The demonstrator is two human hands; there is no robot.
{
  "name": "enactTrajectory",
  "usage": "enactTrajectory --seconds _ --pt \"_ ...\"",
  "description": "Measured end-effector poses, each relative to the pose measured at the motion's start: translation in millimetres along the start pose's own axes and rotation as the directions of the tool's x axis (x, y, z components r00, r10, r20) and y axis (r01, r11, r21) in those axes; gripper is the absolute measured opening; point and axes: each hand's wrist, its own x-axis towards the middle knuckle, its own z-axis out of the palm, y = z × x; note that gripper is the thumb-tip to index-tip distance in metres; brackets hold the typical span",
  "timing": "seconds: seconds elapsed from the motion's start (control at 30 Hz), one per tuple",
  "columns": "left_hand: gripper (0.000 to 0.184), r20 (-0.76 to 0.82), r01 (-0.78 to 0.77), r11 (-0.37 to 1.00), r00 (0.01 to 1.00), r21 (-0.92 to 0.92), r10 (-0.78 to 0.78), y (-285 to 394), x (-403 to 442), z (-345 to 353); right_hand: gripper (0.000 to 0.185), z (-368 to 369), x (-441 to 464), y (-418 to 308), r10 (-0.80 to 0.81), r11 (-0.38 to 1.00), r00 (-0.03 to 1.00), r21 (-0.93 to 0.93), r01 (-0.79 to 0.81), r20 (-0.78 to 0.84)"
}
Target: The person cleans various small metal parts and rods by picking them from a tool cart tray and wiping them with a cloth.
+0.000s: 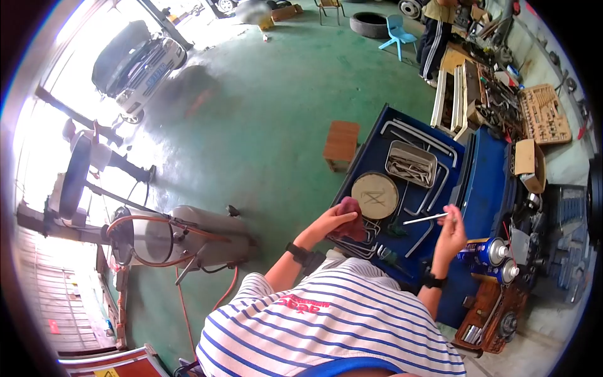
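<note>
My left hand (338, 220) is closed on a bunched dark red rag (352, 221), above the near left part of an open blue drawer (367, 157). My right hand (451, 234) grips a thin silver metal rod (424, 219) near one end; its other end points left over the drawer. Whether the rod has a bend inside the hand is hidden. Under and around it lie several L-shaped hex keys (430, 188). A round tin lid (375, 195) with a few thin pieces on it sits beyond the rag. Behind that stands a metal tray (411, 164) full of small keys.
Two blue spray cans (487, 251) stand right of my right hand, beside an open brown socket case (496, 317). A wooden stool (341, 139) stands beyond the drawer. A grey air tank (201, 235) is at left. Another person (434, 38) stands at the far right.
</note>
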Motion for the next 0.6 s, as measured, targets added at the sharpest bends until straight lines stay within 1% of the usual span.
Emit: enactTrajectory --seconds 0.07,0.1,0.13,0.17,0.2,0.27,0.3,0.37,0.4,0.47,0.5,0.57,0.6 --pt "0.044 0.135 0.106 0.991 0.984 0.086 -0.117 15.0 2.5 16.0 0.019 18.8 -14.2 -4.0 -0.034 0.999 0.998 -0.039 0.036 0.056" --pt "0.042 0.254 0.079 0.997 0.964 -0.015 -0.072 11.9 7.0 26.8 0.018 26.8 -21.4 -7.0 -0.046 0.997 0.994 -0.058 0.052 0.101" --pt "0.042 0.281 0.013 0.998 0.959 0.065 -0.031 6.0 15.2 35.3 0.017 35.2 -26.8 -11.3 -0.063 0.995 0.988 -0.071 0.073 0.142" --pt "0.042 0.255 0.013 0.980 0.965 0.199 -0.064 2.3 18.6 39.9 0.016 37.8 -30.4 -19.8 -0.073 0.982 0.968 -0.152 0.112 0.239" --pt "0.042 0.233 0.070 0.976 0.965 0.204 -0.118 15.4 13.9 51.7 0.015 45.2 -34.0 -27.4 -0.107 0.984 0.962 -0.112 0.138 0.251" --pt "0.041 0.202 0.075 0.990 0.978 -0.116 -0.050 -3.7 25.8 57.8 0.016 50.8 -35.4 -19.7 -0.290 0.928 0.910 -0.145 0.343 0.297" --pt "0.041 0.187 0.054 0.992 0.982 -0.110 -0.033 -2.5 27.9 52.7 0.016 55.3 -35.1 -22.2 -0.307 0.927 0.904 -0.123 0.355 0.298" --pt "0.040 0.158 0.029 0.990 0.987 -0.138 -0.007 -5.7 30.6 48.2 0.019 52.9 -39.2 -31.7 -0.328 0.919 0.869 -0.086 0.384 0.370" --pt "0.040 0.160 0.022 0.991 0.987 -0.132 0.000 -1.9 32.3 43.9 0.021 52.8 -41.5 -32.3 -0.308 0.932 0.870 -0.063 0.358 0.385" --pt "0.041 0.121 0.006 0.998 0.993 -0.060 0.001 0.3 28.8 35.8 0.020 55.7 -47.7 -27.1 -0.303 0.947 0.898 -0.007 0.322 0.320" --pt "0.041 0.127 0.007 0.998 0.992 -0.061 0.001 0.1 25.4 35.5 0.020 52.9 -50.2 -26.4 -0.303 0.946 0.898 -0.013 0.324 0.319" --pt "0.041 0.089 -0.027 0.990 0.995 -0.139 0.040 5.5 20.5 33.9 0.014 54.7 -51.0 -25.5 -0.275 0.955 0.907 -0.014 0.295 0.320" --pt "0.041 0.074 -0.047 0.983 0.995 -0.175 0.061 8.9 21.3 31.5 0.014 58.1 -50.4 -25.0 -0.283 0.953 0.910 -0.017 0.302 0.302"
